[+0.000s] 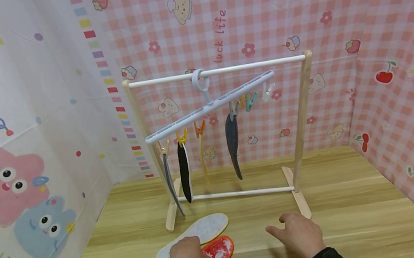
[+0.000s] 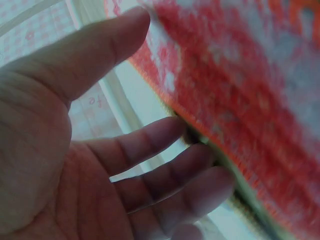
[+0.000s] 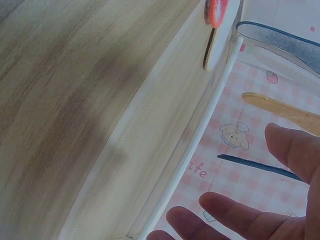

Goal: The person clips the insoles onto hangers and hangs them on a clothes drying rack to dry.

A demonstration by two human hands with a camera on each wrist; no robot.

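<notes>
On the wood-grain table lies a red insole (image 1: pixel 222 249) with an orange edge and a whitish fuzzy top. My left hand (image 1: pixel 188 254) is over its left part in the head view. In the left wrist view the thumb (image 2: pixel 131 31) overlaps the insole's top, and slightly bent fingers (image 2: pixel 165 135) reach its edge, with a wide gap between thumb and fingers. A light grey insole (image 1: pixel 210 225) lies just behind the red one. My right hand (image 1: pixel 300 234) hovers over the table to the right, fingers spread, holding nothing.
Behind stands a wooden rack with a white rail (image 1: pixel 254 66). A pale hanger (image 1: pixel 189 117) hangs from it, tilted with its right end up. Clips hold a black insole (image 1: pixel 184 173), a dark grey insole (image 1: pixel 234 147) and others; a teal clip (image 1: pixel 251 101) hangs bare. Patterned cloths (image 1: pixel 270 15) surround the table.
</notes>
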